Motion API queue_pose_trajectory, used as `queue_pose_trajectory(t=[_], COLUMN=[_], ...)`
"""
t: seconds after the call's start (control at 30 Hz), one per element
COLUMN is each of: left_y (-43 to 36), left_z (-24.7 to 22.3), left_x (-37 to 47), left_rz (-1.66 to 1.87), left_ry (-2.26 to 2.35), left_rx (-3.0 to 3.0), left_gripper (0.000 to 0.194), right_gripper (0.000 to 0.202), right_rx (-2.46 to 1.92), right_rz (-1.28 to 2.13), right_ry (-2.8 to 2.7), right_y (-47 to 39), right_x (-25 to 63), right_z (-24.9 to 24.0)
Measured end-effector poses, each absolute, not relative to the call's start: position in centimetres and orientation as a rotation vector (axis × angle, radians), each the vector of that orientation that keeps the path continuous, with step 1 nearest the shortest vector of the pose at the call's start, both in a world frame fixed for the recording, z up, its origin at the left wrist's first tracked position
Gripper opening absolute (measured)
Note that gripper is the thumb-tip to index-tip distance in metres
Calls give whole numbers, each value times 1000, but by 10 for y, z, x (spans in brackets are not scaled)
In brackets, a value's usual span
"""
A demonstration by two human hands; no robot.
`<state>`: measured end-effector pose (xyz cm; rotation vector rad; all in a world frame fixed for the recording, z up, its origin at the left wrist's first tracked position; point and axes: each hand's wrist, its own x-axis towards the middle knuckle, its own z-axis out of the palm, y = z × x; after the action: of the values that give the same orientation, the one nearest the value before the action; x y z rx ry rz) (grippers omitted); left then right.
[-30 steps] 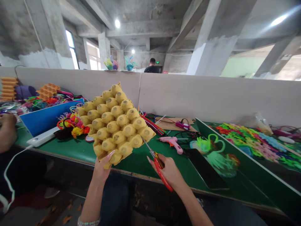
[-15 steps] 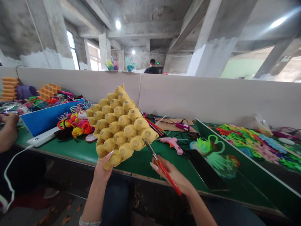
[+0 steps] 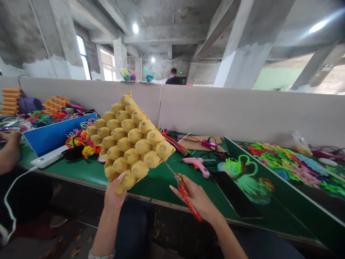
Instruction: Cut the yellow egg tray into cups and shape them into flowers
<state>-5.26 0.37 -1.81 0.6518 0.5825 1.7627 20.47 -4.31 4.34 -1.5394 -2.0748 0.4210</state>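
Note:
A yellow egg tray [image 3: 128, 135] is held up tilted over the green table, its bumps facing me. My left hand [image 3: 115, 192] grips its lower edge, thumb on the front. My right hand [image 3: 192, 196] holds red-handled scissors [image 3: 189, 205], with the blades pointing up and left to the tray's lower right corner. The blade tips are partly hidden at the tray's edge, so I cannot tell whether they touch it.
A pink glue gun [image 3: 198, 164], a black phone [image 3: 237, 196] and green pipe-cleaner figures [image 3: 249, 180] lie to the right. At left are a blue board [image 3: 59, 135], a white power strip [image 3: 51, 157] and another person's hand [image 3: 10, 144].
The egg tray and my left hand have moved a little left. The scissors have shifted slightly left, their blades now lower against the tray's corner.

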Motion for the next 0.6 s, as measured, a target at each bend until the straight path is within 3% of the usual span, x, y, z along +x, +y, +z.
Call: queue_pose_trajectory(t=[0.43,0.6], left_y=[-6,-10], left_z=[-11,-6], left_x=[-34,-32], left_rz=[1744,1733], left_ry=[553,521], left_rx=[667,666], left_gripper=[37,50], right_gripper=[19,18], right_rx=[-1542,-1529], right_rz=[492,535], right_ry=[-2037,-2009], right_y=[-44,-44], right_x=[203,204], right_z=[45,44])
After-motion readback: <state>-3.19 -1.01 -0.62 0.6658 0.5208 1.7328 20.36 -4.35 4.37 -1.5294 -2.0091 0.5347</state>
